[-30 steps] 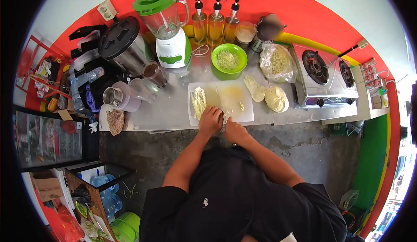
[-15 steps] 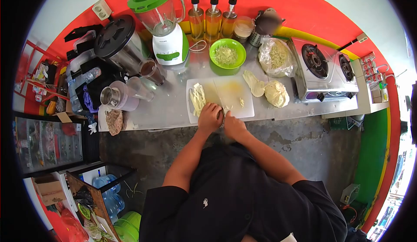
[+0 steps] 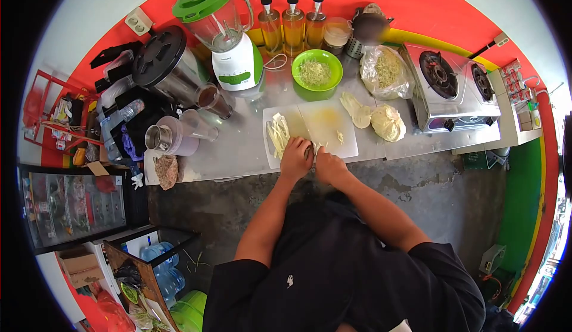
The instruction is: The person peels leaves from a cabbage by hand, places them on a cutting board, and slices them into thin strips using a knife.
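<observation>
Staying together: left hand (image 3: 296,158), right hand (image 3: 329,166)

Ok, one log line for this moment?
left hand: on board, near edge | right hand: beside it | strips: board's left | bowl: behind board

Two hands were at the counter, the left hand (image 3: 296,158) and the right hand (image 3: 329,166); one white cutting board (image 3: 333,131) lay under them, with one heap of pale strips (image 3: 277,135) on it; three pump bottles (image 3: 293,21) stood in a row; there was one blender (image 3: 225,37), one green bowl (image 3: 317,73) and one clear bag of shreds (image 3: 384,71); two pale cabbage pieces (image 3: 387,122) lay beside the board; one gas stove (image 3: 456,103) carried two burners (image 3: 438,75); one steel pot with a black lid (image 3: 162,61) stood by three cups (image 3: 211,100); two blue water bottles (image 3: 158,254) sat below; one wall socket (image 3: 138,17) showed.
</observation>
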